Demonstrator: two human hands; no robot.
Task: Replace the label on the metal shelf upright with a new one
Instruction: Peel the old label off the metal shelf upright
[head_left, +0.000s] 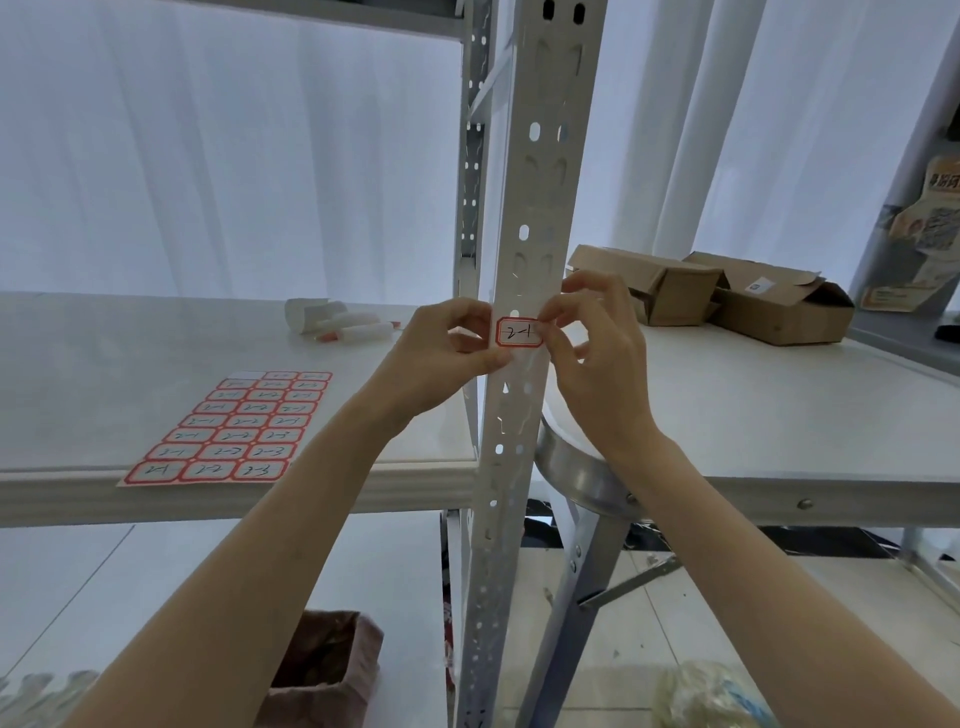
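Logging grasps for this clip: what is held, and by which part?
The label on the upright, pinched at its short ends: left hand at the left end, right hand at the right.

Red-bordered label on the perforated upright

A small white rectangular paper label (518, 332) with a red border and handwritten black marks lies flat against the front face of the pale grey perforated metal shelf upright (540, 171), level with the shelf board, its long side horizontal, its two ends partly covered.
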